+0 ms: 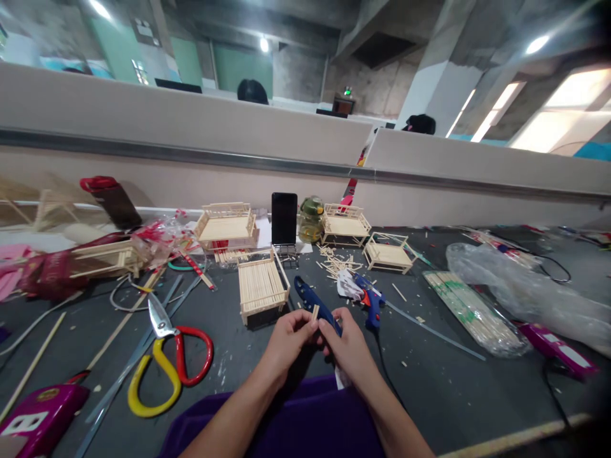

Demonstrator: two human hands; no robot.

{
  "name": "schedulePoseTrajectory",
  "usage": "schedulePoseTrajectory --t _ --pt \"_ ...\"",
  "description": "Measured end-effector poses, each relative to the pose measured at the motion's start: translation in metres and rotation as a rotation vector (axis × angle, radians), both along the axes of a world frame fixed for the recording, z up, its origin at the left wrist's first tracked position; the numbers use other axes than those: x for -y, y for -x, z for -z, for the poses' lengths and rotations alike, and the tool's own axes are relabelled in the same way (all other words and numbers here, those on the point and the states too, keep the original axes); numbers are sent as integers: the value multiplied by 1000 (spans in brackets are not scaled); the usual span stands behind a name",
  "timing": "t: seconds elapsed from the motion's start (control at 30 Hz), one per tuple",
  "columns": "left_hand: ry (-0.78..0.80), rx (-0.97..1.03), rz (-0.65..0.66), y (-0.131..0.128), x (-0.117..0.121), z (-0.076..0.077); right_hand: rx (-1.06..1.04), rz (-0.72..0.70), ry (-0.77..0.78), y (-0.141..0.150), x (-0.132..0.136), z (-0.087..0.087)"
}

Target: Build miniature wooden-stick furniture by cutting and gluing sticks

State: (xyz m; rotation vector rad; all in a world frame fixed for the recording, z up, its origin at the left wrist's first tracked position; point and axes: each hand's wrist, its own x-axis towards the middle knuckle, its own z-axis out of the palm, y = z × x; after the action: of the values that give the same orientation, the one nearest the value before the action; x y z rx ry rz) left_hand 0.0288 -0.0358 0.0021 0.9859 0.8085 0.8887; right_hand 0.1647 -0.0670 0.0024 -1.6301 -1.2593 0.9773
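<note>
The left hand (292, 329) and right hand (347, 338) have fingers closed on short pale wooden sticks (316, 312), calling for light pinch; pale wooden stick frame (260, 286) stands at 10 o'clock

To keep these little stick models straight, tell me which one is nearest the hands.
The stick model just nearer than the black phone and slightly left of it; the others all sit farther from both hands.

Phone (284, 219) behind scissors (165, 340)
</note>
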Motion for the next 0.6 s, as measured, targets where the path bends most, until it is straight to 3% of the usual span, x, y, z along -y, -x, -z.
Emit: schedulePoseTrajectory --t 0.1,0.17,0.27,0.37,0.47,0.6 --pt "53 25 -58 0 1 -1 204 19 -81 -4 -2 -1" --pt "66 37 -77 0 1 -2 220 -9 -85 -5 -2 -3" --pt "64 42 -80 0 1 -4 15 -75 -40 0 1 -4" --pt "67 30 -61 0 1 -4 -214 -122 107 7 5 -4" --pt "67 -3 -48 1 0 -4 -235 -142 184 8 7 -2" --pt "56 -70 -88 -1 0 -3 -206 -118 106 6 6 6"
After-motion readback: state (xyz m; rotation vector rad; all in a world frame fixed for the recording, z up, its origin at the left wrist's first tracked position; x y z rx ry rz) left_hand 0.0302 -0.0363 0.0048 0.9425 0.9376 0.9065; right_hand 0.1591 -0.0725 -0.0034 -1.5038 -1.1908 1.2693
